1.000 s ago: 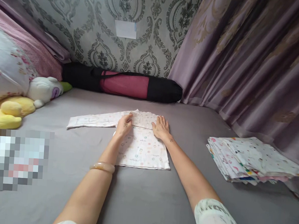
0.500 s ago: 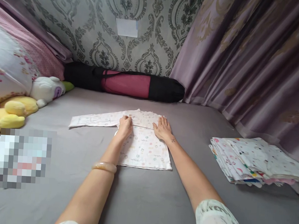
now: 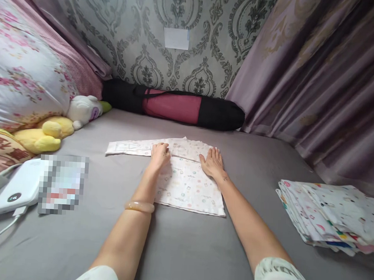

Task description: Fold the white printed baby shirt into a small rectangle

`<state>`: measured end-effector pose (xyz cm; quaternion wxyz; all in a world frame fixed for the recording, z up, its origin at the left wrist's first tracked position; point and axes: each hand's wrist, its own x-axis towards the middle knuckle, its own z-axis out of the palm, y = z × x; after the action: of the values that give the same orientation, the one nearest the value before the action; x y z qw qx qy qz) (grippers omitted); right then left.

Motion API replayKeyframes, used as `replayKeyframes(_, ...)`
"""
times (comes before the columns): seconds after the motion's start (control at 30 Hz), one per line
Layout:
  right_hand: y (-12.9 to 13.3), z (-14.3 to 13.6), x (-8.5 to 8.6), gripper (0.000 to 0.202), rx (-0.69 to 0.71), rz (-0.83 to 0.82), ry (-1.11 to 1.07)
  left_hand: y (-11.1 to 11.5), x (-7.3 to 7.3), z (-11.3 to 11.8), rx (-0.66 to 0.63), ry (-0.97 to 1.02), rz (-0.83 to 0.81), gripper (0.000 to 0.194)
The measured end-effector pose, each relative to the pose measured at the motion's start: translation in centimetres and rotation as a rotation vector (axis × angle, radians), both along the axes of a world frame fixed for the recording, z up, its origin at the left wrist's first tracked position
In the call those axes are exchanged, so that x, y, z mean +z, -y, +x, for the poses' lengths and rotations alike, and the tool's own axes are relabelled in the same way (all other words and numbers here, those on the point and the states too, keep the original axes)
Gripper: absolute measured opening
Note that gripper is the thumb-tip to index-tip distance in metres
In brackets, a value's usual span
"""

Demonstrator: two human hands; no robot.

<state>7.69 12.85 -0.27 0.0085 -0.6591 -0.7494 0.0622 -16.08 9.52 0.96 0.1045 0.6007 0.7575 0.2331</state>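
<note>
A small white long-sleeved shirt (image 3: 187,186) with a pale pattern of little figures lies flat on the grey sheet. One sleeve stretches out to the left, and the other is folded across the chest. At the left shoulder, my left hand (image 3: 160,156) has its fingers curled down against the cloth, closed on it near the base of the outstretched sleeve. Flat on the shirt's right shoulder rests my right hand (image 3: 213,162), fingers extended and holding nothing.
A stack of folded printed clothes (image 3: 331,216) sits at the right. Along the wall lies a long black and red bag (image 3: 173,106). Plush toys (image 3: 84,110), a floral pillow (image 3: 26,75), a white power bank (image 3: 19,187) with a cable and a pixelated item (image 3: 64,185) are at the left.
The view has swung left, so everything sits further right, and more of the power bank shows. Both hands stay at the shirt's shoulders; the outstretched sleeve lies slightly narrower.
</note>
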Motion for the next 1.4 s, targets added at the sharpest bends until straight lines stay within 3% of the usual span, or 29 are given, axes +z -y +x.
replayKeyframes(0.17,-0.1,-0.4,1.5,0.075,-0.017,-0.057,-0.003,0.2,0.4,-0.5,0.016,0.036,-0.02,0.044)
replayKeyframes(0.27,0.5,-1.8,2.3,0.068,0.009,0.021,-0.012,0.2,0.5,-0.6,0.023,0.056,-0.02,0.045)
replayKeyframes(0.4,1.5,-3.8,2.0,0.06,0.117,0.013,-0.05,0.3,0.6,-0.6,0.026,0.071,-0.032,0.045)
replayKeyframes(0.57,1.6,-4.3,1.2,0.061,0.113,-0.068,-0.047,0.4,0.5,-0.9,0.034,0.088,-0.016,0.044)
replayKeyframes(0.73,1.3,-4.4,2.1,0.061,0.103,-0.122,-0.06,0.2,0.1,-1.0,0.053,0.104,0.0,0.044)
replayKeyframes(0.83,1.5,-5.8,2.7,0.062,0.08,-0.072,-0.084,0.1,-0.1,-1.1,0.063,0.102,0.024,0.043)
replayKeyframes(0.93,1.9,-8.0,2.8,0.061,0.212,-0.017,-0.127,0.0,-0.1,-1.3,0.085,0.108,0.024,0.042)
replayKeyframes(1.03,2.3,-9.8,2.3,0.059,0.323,-0.078,-0.149,0.0,0.0,-1.5,0.098,0.135,0.019,0.04)
replayKeyframes(1.2,2.5,-10.5,1.8,0.057,0.323,-0.075,-0.118,0.1,0.0,-1.6,0.106,0.155,0.019,0.039)
replayKeyframes(1.4,1.4,-10.8,3.2,0.053,0.32,-0.038,-0.168,0.2,0.0,-1.9,0.115,0.198,0.048,0.038)
